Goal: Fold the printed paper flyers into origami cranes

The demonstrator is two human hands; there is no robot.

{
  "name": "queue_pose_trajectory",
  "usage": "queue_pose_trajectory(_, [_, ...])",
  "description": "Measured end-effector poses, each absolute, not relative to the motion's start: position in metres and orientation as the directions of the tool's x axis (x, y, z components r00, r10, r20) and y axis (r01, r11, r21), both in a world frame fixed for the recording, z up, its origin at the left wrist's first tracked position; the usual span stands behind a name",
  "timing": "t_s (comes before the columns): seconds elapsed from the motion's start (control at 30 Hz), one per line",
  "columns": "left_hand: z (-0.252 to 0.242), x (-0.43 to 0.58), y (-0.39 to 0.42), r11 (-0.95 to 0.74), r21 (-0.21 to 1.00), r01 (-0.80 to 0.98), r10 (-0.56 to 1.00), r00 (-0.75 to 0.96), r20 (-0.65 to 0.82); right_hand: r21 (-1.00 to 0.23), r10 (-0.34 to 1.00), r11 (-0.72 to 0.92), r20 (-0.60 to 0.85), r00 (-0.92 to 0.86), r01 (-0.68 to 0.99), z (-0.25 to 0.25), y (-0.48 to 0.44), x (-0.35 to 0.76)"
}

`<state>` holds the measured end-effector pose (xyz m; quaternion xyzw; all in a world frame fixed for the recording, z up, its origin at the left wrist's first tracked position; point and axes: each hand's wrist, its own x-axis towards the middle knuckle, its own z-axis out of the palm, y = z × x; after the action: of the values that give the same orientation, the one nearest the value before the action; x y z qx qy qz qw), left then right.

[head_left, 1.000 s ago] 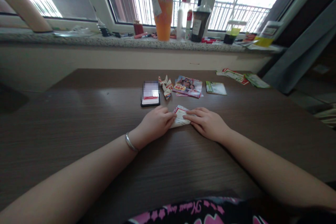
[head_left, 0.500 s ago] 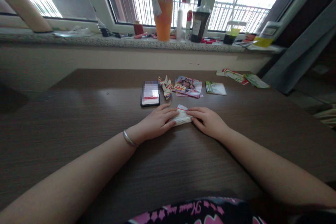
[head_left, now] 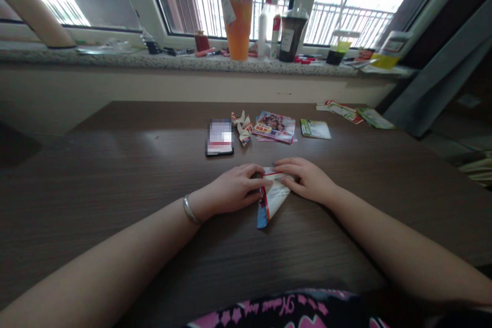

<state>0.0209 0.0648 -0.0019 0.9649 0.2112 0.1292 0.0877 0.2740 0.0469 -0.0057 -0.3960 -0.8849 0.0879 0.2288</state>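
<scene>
A folded piece of printed paper (head_left: pixel 277 197) lies on the table in front of me, its pale side up, with a red edge and a blue flap pointing towards me. My left hand (head_left: pixel 243 187) grips its left edge, the index finger stretched across the top. On the upper right corner, my right hand (head_left: pixel 305 177) holds the paper between thumb and fingers. Part of the paper is hidden under both hands. Beyond it are a folded paper figure (head_left: pixel 244 128) with points and a phone (head_left: pixel 220 138) with a blurred screen.
A stack of printed leaflets (head_left: pixel 274 127) and a small green-white packet (head_left: pixel 315 129) lie behind my hands. More paper strips (head_left: pixel 344 111) rest at the table's back right. Along the windowsill (head_left: pixel 172 64) stand an orange drink cup (head_left: pixel 238 20), a dark drink cup (head_left: pixel 291 36) and bottles.
The paper has turned and partly opened out, so a flap with blue and red now points towards me. My left hand has shifted slightly right and nearer me.
</scene>
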Motion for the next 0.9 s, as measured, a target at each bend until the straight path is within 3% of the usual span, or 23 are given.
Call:
queue_pose_trajectory(0.3, [-0.011,0.018,0.070,-0.868,0.217,0.447,0.488,0.847,0.209,-0.371,0.619,0.774,0.270,-0.738,0.513,-0.001,0.049,0.284])
queue_pose_trajectory(0.63, [-0.006,0.021,0.074,-0.771,0.420,0.479,0.598,0.772,0.217,-0.305,0.632,0.769,0.228,-0.741,0.562,-0.006,0.050,0.281])
queue_pose_trajectory(0.9, [-0.012,0.022,0.080,-0.709,0.482,0.515,0.673,0.698,0.245,-0.305,0.628,0.772,0.234,-0.742,0.557,-0.006,0.048,0.276])
